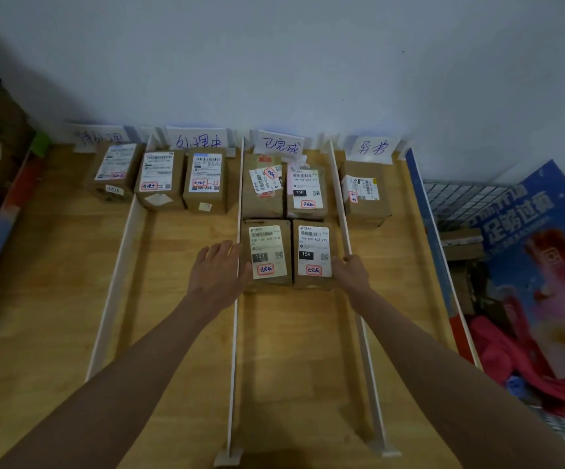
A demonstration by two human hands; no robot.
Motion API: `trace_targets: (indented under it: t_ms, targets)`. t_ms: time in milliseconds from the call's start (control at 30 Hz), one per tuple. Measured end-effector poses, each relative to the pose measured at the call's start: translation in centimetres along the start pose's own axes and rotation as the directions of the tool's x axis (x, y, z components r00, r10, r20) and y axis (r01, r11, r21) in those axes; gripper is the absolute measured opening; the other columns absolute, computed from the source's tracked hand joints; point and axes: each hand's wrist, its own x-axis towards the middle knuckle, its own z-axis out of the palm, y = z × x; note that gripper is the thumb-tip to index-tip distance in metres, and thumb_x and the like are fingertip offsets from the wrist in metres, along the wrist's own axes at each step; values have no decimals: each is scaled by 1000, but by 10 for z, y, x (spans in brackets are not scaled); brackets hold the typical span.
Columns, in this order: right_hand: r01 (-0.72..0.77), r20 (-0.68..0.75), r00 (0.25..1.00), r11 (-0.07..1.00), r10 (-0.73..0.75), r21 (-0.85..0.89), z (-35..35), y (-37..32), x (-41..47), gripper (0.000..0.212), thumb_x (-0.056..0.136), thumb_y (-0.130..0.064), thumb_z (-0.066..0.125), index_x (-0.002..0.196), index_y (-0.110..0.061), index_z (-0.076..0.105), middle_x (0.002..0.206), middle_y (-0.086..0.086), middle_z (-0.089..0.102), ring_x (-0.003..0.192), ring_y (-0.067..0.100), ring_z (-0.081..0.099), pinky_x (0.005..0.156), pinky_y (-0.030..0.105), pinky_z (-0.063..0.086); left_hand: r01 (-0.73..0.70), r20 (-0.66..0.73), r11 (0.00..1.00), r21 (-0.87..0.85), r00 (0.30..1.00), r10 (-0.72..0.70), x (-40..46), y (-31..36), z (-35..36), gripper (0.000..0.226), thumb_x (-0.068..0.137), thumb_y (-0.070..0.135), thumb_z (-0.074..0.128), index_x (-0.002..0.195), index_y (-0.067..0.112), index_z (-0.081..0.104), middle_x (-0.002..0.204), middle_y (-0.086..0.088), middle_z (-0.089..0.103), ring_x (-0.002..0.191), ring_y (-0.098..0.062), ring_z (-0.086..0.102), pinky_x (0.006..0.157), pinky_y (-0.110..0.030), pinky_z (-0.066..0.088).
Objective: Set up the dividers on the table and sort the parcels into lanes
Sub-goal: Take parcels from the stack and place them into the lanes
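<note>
Wooden table (54, 299), my left hand (218, 269) flat beside near parcels (269, 253), right hand (350, 270) gripping a divider (342, 211), far-left sign (100, 137) unreadable.

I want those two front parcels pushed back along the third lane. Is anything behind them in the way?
Yes. Two more parcels sit right behind the front pair, filling the lane up to the label card.

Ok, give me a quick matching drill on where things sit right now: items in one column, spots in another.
1. left hand
2. right hand
3. lone parcel
4. two parcels side by side

A. rightmost lane
B. on the right divider
C. second lane from left
D. at the middle divider, beside a near parcel

Pairs: 1-D, 2-B, 3-A, 4-C
</note>
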Motion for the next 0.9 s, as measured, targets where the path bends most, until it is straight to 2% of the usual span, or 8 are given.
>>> trace_targets:
  t_ms: [133,200,367,500,600,700,800,900]
  targets:
    - [237,-161,956,969,-246,-75,-16,-19,-29,22,94,-19,59,114,-9,56,113,8,63,98,23,62,81,40,55,-15,-51,1000,19,999,16,-11,-1,-21,50,101,44,36,141,16,47,145,-4,48,134,-22,43,114,-40,26]
    - [357,-209,902,924,-379,-136,-22,-27,-46,7,93,-14,61,100,-12,61,104,4,64,96,20,60,78,34,50,-19,-70,999,36,997,21,-20,-6,-32,50,101,44,35,140,15,47,145,-5,48,133,-23,44,113,-40,27]
    - [452,-151,859,863,-489,-228,-21,-40,-95,10,92,-18,67,95,-12,74,99,0,72,92,15,65,80,31,51,-9,-106,998,58,994,16,-55,-30,-54,52,101,46,37,142,16,46,144,-5,49,132,-24,45,110,-41,31]
    - [496,-67,819,763,-570,-414,-1,-37,-145,20,97,-20,56,91,-11,74,97,1,71,91,18,65,72,28,49,8,-118,999,50,993,-2,-98,-60,-67,52,101,46,37,142,16,46,144,-4,48,132,-24,44,110,-41,31]
    - [508,42,777,586,-628,-631,27,-35,-188,29,100,-24,46,110,-13,71,114,11,66,110,29,60,86,38,51,46,-123,996,70,992,-37,-140,-89,-72,53,101,49,34,143,18,44,146,-2,46,134,-23,42,111,-40,31]
    - [528,178,790,503,-587,-685,64,-32,-236,44,103,-33,38,143,-19,48,150,12,42,138,34,37,110,48,34,97,-127,992,80,988,-87,-187,-121,-77,54,102,48,34,145,17,42,151,-3,41,138,-23,38,113,-40,27]
    - [581,280,745,383,-606,-718,102,-36,-276,51,102,-40,34,150,-24,34,158,9,28,143,34,28,116,54,24,152,-142,985,76,980,-140,-231,-159,-87,54,102,48,34,145,17,42,149,-3,43,135,-24,40,111,-40,31]
    - [637,346,704,335,-621,-694,136,-53,-310,53,102,-43,31,153,-26,29,160,8,24,145,34,25,117,53,22,228,-154,972,51,964,-218,-269,-200,-100,55,102,50,34,146,19,41,147,-1,44,134,-24,42,110,-41,33]
